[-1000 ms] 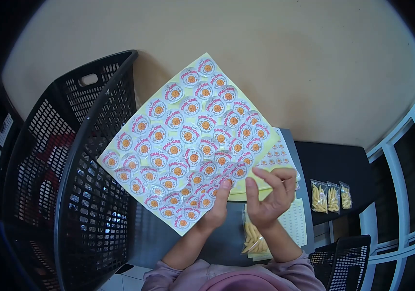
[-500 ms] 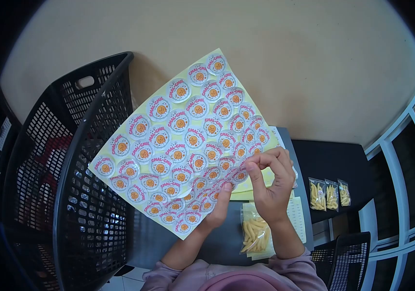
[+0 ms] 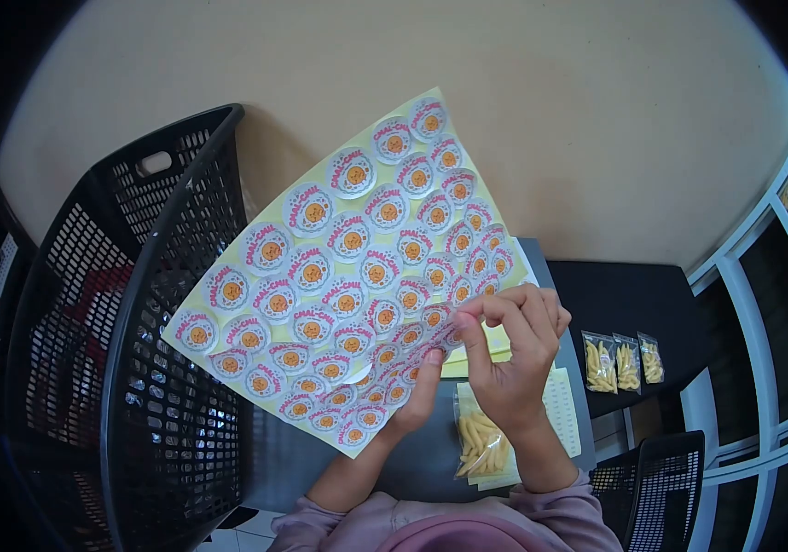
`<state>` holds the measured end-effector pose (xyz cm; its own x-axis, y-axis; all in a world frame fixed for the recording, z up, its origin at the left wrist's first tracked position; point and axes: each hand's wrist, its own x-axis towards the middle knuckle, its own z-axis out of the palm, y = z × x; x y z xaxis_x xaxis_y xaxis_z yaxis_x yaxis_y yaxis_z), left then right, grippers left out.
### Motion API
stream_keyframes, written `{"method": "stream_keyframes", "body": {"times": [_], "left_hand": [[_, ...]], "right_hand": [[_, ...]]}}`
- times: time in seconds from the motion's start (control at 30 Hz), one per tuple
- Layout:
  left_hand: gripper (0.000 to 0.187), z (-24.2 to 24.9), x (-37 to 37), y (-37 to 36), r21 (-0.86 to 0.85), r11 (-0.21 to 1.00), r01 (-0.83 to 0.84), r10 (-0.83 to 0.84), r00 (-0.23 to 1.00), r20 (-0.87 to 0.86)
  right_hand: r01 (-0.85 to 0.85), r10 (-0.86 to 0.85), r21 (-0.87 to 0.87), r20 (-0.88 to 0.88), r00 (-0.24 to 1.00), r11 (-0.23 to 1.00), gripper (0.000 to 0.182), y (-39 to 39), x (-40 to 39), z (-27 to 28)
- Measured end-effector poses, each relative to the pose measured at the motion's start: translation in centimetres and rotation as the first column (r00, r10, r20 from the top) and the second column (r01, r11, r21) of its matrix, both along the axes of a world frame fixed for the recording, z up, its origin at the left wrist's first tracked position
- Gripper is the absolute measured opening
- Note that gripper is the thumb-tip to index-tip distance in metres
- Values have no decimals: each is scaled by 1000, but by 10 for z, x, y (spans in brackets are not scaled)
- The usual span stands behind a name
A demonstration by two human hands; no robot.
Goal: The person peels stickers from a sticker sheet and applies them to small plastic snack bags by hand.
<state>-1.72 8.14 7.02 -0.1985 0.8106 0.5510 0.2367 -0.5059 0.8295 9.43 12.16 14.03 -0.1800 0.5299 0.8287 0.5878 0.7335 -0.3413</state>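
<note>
Head view: left hand [image 3: 417, 391] grips sticker sheet [image 3: 339, 267]; right hand [image 3: 509, 354] pinches one sticker [image 3: 449, 333] (peel slowly, edge first).

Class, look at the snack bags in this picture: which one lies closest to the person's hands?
The snack bag lying on the table just below the right hand. The other three bags sit together, far off on the dark surface to the right.

One sticker sheet [image 3: 348, 258], one black basket [image 3: 136, 304], three snack bags [image 3: 622, 361] far right, one bag [image 3: 481, 443] near.
</note>
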Motion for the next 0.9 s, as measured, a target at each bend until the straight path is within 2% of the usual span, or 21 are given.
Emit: {"method": "stream_keyframes", "body": {"times": [0.13,0.37,0.43,0.5,0.6,0.63,0.7,0.77,0.8,0.9], "left_hand": [[38,-3,-1,6,-15,997,82,-80,991,104],[36,1,-1,2,-3,1000,5,-4,994,106],[36,1,-1,2,-1,1000,-8,8,994,106],[34,1,0,0,-43,998,42,-35,985,168],[35,7,0,-1,-19,998,66,-61,977,203],[35,6,0,0,-18,998,64,-59,978,202],[29,1,1,0,-3,996,-85,85,992,94],[32,4,-1,-1,-21,999,-29,31,995,95],[34,6,-1,-2,-39,999,24,-21,995,97],[34,7,-2,0,-28,999,22,-20,995,98]], "right_hand": [[-61,59,-61,-29,998,996,11,5,5,-1],[-93,86,-85,-77,993,992,10,5,11,1],[-37,36,50,21,999,998,14,0,10,5],[0,-2,61,45,999,998,16,-4,5,5],[35,-40,82,62,997,996,21,-5,3,2],[32,-37,89,57,998,995,23,-4,2,0],[9,-18,125,72,997,992,21,-2,2,-2],[-10,-4,160,89,996,987,19,0,3,-2],[-17,8,115,81,997,993,16,0,3,-1],[-33,28,56,74,997,998,12,2,4,-2]]}}
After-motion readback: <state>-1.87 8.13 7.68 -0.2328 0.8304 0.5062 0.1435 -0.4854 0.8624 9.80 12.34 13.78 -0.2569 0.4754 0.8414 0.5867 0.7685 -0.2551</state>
